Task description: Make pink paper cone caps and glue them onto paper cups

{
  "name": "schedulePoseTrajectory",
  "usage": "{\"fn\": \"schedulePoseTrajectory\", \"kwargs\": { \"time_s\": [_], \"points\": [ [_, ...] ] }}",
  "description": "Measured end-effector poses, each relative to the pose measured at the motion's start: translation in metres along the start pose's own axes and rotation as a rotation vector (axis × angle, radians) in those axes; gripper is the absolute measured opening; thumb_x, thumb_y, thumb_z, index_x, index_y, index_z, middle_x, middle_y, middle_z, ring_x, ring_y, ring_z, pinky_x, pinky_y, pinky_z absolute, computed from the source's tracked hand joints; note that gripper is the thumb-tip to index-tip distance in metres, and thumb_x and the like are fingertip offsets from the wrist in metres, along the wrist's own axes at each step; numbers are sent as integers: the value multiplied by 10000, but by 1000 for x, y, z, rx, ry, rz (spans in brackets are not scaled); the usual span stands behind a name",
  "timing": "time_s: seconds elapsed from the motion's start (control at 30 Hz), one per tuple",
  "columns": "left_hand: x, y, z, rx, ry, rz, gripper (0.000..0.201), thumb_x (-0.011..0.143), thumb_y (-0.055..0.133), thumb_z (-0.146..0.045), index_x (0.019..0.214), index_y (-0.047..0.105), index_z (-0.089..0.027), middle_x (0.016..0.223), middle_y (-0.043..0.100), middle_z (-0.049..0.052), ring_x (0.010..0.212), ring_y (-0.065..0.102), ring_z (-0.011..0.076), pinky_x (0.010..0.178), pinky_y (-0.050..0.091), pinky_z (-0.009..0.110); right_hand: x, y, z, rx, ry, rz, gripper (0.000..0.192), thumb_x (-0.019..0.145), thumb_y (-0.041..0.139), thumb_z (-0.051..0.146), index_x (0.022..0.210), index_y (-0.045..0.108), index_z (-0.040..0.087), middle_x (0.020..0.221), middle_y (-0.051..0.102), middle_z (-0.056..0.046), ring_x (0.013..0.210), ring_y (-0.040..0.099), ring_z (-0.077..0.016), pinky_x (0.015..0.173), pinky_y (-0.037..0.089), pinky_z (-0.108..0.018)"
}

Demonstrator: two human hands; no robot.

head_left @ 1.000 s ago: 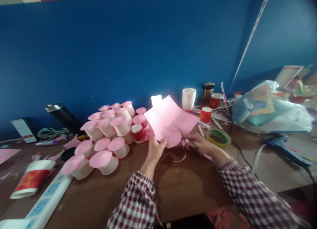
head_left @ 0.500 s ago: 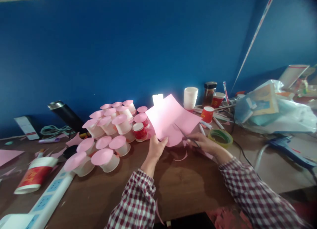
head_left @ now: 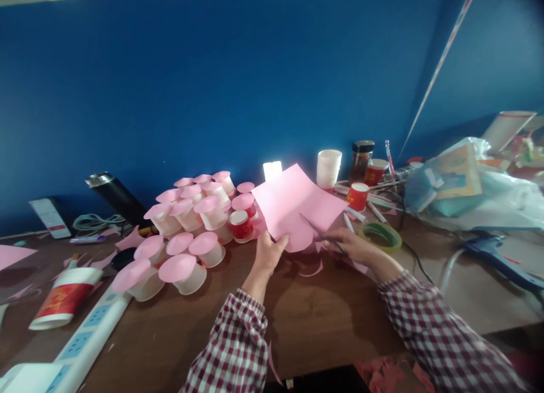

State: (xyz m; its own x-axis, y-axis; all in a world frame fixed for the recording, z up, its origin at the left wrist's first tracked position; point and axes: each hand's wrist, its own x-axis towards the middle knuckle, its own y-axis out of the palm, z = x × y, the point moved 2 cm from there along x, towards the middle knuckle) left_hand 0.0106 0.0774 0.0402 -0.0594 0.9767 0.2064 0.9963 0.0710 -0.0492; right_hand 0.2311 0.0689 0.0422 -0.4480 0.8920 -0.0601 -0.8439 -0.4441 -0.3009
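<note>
A sheet of pink paper [head_left: 293, 203] is held up above the table, its lower edge cut into a curve. My left hand [head_left: 268, 254] pinches that lower edge between thumb and fingers. My right hand [head_left: 346, 246] is closed around a pair of scissors [head_left: 312, 224], whose blades lie against the paper to the right of the curved part. The handles are mostly hidden by my fingers. Below the paper, a thin curved pink scrap [head_left: 313, 268] rests on the tabletop.
Paper cups topped with pink discs [head_left: 182, 268] crowd the left. Further left are a power strip [head_left: 91, 325], a red-and-white cup [head_left: 66, 299] and a black flask [head_left: 114, 197]. Rightward stand stacked white cups [head_left: 328, 167], green tape [head_left: 380, 236], a plastic bag [head_left: 467, 183] and a blue glue gun [head_left: 501, 260].
The view has shifted slightly, moving everything a little to the right. Both hands keep their hold on the paper and the scissors, with scarcely any movement between them.
</note>
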Motion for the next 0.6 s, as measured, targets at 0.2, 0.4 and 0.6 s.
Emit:
{"fn": "schedulePoseTrajectory", "kwargs": {
  "time_s": [0.2,0.4,0.6],
  "points": [
    [2,-2,8,12,-30,-60,268,644,677,-247,863,664,-93,823,705,95,738,647,205,668,496,281,0,3,5,-1,-12,14,492,751,600,546,937,664,95,510,511,24,455,475,-98,461,379,-234],
    [4,-7,12,92,-13,-191,235,640,674,-297,770,622,-107,682,657,42,607,582,152,554,434,234,0,8,-2,101,50,137,531,791,553,557,1055,593,98,715,637,-67,597,588,-137,433,344,-195],
    [4,-11,9,148,26,-282,199,602,696,-302,631,578,-145,533,549,-17,488,468,108,469,338,211,0,8,-4,130,70,131,551,780,559,572,1077,572,109,700,639,-62,594,600,-141,410,325,-190]
  ]
}}
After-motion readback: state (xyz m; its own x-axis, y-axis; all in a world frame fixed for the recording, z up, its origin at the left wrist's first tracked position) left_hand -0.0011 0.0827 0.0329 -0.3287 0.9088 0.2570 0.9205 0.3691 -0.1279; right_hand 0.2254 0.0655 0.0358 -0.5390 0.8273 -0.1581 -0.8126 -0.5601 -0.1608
